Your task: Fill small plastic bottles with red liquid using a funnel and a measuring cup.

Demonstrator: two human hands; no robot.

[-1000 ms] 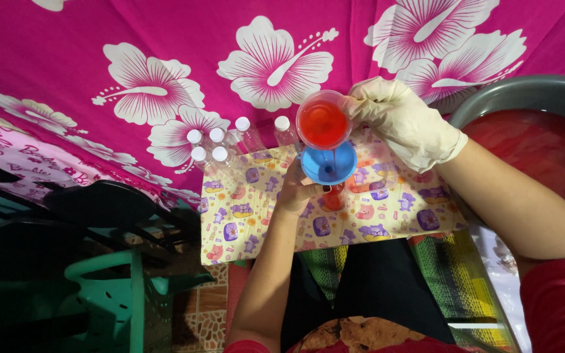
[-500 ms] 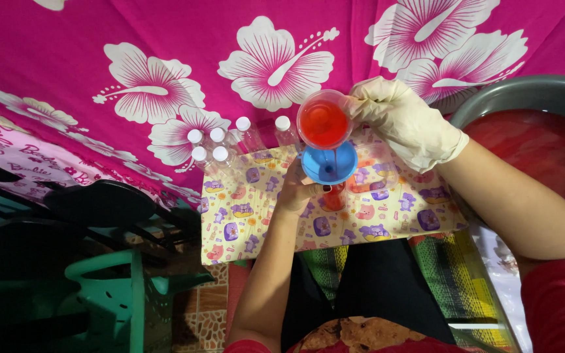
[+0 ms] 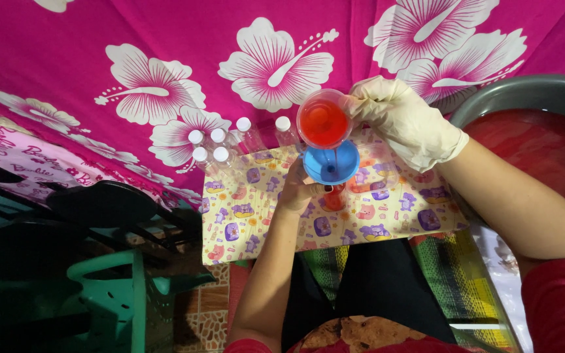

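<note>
While a green plastic chair [image 3: 135,294] and dark, shadowed shapes are left hard to read at the far left, a cluster of small clear bottles with white caps [image 3: 220,151] is seen standing on a patterned yellow cloth [image 3: 256,216], just beside the edge of a pink floral cloth [image 3: 165,59]. Further right, the left hand [image 3: 299,189] is shown bare and closed around a small bottle [image 3: 335,196] that is partly filled with red liquid; the fingers are largely hidden behind the bottle and the funnel, so the exact hold cannot be made out. A blue funnel [image 3: 330,163] is seated in the bottle's mouth, its axis in line with the bottle's. Directly above the funnel, a clear cup of red liquid [image 3: 322,122] is held tilted, and a thin red stream is seen falling from its lip into the funnel's bowl. The cup is gripped at its rim by the right hand [image 3: 407,121], which is gloved in white and lies to the cup's right. At the far right, a grey basin [image 3: 524,98] holding dark red liquid is cut off by the frame's edge, and part of it is hidden behind the right forearm.
</note>
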